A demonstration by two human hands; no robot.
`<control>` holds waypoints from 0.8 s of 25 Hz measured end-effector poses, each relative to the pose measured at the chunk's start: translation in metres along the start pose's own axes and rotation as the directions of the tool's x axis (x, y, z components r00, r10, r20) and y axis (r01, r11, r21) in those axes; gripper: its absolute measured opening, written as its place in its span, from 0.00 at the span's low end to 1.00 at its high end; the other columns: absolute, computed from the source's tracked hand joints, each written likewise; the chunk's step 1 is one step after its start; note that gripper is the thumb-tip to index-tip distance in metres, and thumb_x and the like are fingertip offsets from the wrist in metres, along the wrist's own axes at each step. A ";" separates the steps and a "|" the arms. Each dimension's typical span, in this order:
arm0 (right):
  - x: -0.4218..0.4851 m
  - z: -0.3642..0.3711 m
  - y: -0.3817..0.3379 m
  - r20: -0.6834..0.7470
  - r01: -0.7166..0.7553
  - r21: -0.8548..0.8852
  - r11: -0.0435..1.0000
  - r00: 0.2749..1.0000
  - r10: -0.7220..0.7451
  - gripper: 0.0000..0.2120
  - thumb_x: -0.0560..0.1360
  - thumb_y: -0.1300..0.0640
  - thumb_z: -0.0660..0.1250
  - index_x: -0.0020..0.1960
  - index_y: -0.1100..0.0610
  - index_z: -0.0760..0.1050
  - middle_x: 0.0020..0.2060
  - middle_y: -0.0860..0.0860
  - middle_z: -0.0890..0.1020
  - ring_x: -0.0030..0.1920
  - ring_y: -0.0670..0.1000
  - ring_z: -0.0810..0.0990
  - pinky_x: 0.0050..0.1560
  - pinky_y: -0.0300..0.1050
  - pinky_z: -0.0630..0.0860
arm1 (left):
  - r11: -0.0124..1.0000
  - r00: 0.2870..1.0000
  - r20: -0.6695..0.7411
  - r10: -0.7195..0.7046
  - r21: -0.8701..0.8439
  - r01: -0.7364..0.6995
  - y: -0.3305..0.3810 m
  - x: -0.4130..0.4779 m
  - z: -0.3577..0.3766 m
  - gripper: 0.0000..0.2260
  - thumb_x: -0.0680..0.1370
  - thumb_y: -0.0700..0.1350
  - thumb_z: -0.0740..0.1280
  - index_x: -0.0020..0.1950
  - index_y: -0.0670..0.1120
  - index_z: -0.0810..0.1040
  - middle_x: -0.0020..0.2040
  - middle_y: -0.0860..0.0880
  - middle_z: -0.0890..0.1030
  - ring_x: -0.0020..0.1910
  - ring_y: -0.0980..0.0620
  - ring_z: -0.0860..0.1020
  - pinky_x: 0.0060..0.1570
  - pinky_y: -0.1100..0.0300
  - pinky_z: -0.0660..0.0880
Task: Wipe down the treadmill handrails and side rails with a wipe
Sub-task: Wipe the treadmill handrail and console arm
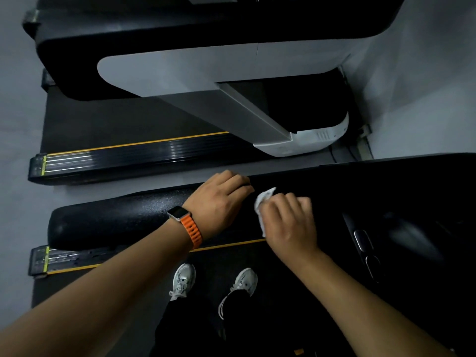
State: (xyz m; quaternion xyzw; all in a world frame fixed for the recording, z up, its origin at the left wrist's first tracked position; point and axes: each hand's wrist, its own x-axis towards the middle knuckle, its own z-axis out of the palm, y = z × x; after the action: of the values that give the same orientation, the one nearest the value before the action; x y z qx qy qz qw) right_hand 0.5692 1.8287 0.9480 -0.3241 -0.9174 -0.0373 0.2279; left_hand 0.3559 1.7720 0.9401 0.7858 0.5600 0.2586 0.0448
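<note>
Left grip (224,199): laid on top of the black handrail (116,217), fingers curled over its far edge, holding it. Watch (177,213) with orange strap on that wrist.
Right grip (288,222): fingers closed round a crumpled white wipe (262,202), which is pressed on the handrail just beside the left grip; the wipe sticks out on the thumb side.
Side rail (64,258), yellow-edged, runs below the handrail, next to the dark belt (103,287).
White shoes (184,279) stand on the belt.
Second treadmill (180,70) lies parallel beyond, across a strip of grey floor (15,202).
</note>
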 end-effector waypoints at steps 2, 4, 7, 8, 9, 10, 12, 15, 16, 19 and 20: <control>0.003 0.001 0.000 0.031 0.005 0.005 1.000 0.999 -0.005 0.09 0.81 0.57 0.62 0.44 0.55 0.77 0.40 0.55 0.76 0.39 0.60 0.74 0.40 0.55 0.67 | 1.000 1.000 0.006 0.000 0.008 0.000 0.001 -0.001 0.001 0.12 0.84 0.41 0.61 0.62 0.39 0.80 0.60 0.41 0.80 0.53 0.39 0.78 0.49 0.43 0.78; 0.019 0.003 0.008 0.041 -0.119 0.008 0.993 0.992 0.119 0.06 0.80 0.56 0.64 0.45 0.56 0.76 0.41 0.55 0.77 0.41 0.61 0.75 0.40 0.56 0.69 | 1.000 1.000 0.009 0.000 0.026 -0.001 0.002 -0.002 0.002 0.12 0.84 0.41 0.61 0.62 0.39 0.80 0.60 0.41 0.80 0.53 0.39 0.78 0.50 0.42 0.78; 0.044 0.009 0.011 0.116 -0.079 0.007 0.997 0.990 0.077 0.07 0.79 0.53 0.62 0.47 0.56 0.74 0.41 0.55 0.78 0.42 0.61 0.76 0.40 0.56 0.70 | 1.000 1.000 0.015 0.006 0.025 -0.006 0.001 -0.001 0.001 0.12 0.83 0.41 0.61 0.63 0.39 0.79 0.60 0.41 0.80 0.54 0.39 0.78 0.51 0.43 0.78; 0.051 0.011 0.010 0.147 -0.072 0.007 0.997 0.987 0.070 0.07 0.79 0.53 0.62 0.48 0.56 0.74 0.42 0.55 0.78 0.43 0.61 0.76 0.41 0.55 0.70 | 1.000 1.000 0.019 0.003 0.027 -0.004 0.001 -0.001 0.000 0.12 0.83 0.41 0.61 0.63 0.39 0.79 0.60 0.41 0.80 0.54 0.39 0.78 0.51 0.43 0.78; 0.058 0.012 0.011 0.176 -0.081 0.009 0.997 0.981 0.078 0.07 0.79 0.54 0.62 0.49 0.57 0.74 0.42 0.55 0.79 0.43 0.61 0.77 0.42 0.55 0.70 | 0.999 1.000 0.019 0.000 0.033 -0.001 0.002 -0.001 0.000 0.12 0.83 0.41 0.61 0.63 0.39 0.79 0.60 0.41 0.80 0.54 0.39 0.78 0.51 0.43 0.78; 0.063 0.014 0.014 0.203 -0.083 0.005 0.997 0.976 0.080 0.06 0.78 0.54 0.64 0.50 0.57 0.74 0.43 0.55 0.79 0.44 0.61 0.77 0.42 0.55 0.70 | 0.999 1.000 0.017 -0.003 0.037 0.002 0.003 -0.001 0.000 0.13 0.83 0.41 0.61 0.63 0.39 0.79 0.60 0.41 0.80 0.53 0.39 0.78 0.51 0.43 0.78; 0.067 0.014 0.021 0.236 -0.065 -0.034 0.997 0.969 0.071 0.07 0.78 0.53 0.64 0.51 0.56 0.75 0.43 0.55 0.79 0.44 0.61 0.78 0.43 0.55 0.70 | 0.999 1.000 0.015 -0.001 0.040 0.001 0.003 -0.001 0.000 0.13 0.82 0.41 0.62 0.63 0.39 0.79 0.60 0.41 0.80 0.53 0.39 0.78 0.50 0.44 0.78; 0.071 0.010 0.030 0.264 -0.138 -0.056 0.989 0.953 0.148 0.08 0.77 0.54 0.64 0.51 0.58 0.75 0.44 0.56 0.80 0.46 0.61 0.79 0.45 0.55 0.70 | 0.998 1.000 0.023 -0.004 0.056 0.003 0.003 -0.001 -0.001 0.13 0.82 0.41 0.62 0.63 0.39 0.80 0.61 0.41 0.80 0.53 0.40 0.78 0.51 0.44 0.78; 0.070 0.009 0.032 0.260 -0.115 -0.045 0.992 0.958 0.123 0.08 0.77 0.55 0.64 0.52 0.58 0.75 0.44 0.56 0.80 0.45 0.61 0.79 0.45 0.55 0.70 | 0.998 1.000 0.027 -0.009 0.058 0.007 0.003 -0.001 -0.001 0.13 0.82 0.42 0.62 0.64 0.39 0.79 0.61 0.41 0.80 0.54 0.41 0.77 0.51 0.45 0.78; 0.062 0.007 0.037 0.214 -0.069 -0.058 0.996 0.973 0.080 0.06 0.78 0.55 0.64 0.50 0.58 0.75 0.42 0.56 0.80 0.43 0.61 0.78 0.43 0.54 0.70 | 0.998 1.000 0.023 -0.019 0.059 0.017 0.003 0.000 -0.002 0.13 0.82 0.42 0.62 0.64 0.40 0.79 0.61 0.41 0.80 0.54 0.41 0.77 0.51 0.46 0.78; 0.060 0.006 0.038 0.193 -0.108 -0.065 0.992 0.974 0.118 0.06 0.78 0.56 0.63 0.49 0.59 0.75 0.42 0.56 0.80 0.42 0.61 0.78 0.43 0.54 0.70 | 0.998 1.000 0.020 -0.021 0.061 0.020 0.004 0.000 -0.002 0.13 0.82 0.42 0.62 0.64 0.40 0.80 0.61 0.41 0.80 0.54 0.41 0.77 0.51 0.46 0.78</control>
State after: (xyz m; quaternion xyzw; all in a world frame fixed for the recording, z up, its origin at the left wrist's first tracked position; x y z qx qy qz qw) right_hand 0.5486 1.8944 0.9659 -0.3839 -0.9141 -0.0170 0.1294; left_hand 0.3582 1.7700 0.9432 0.7837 0.5750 0.2329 0.0291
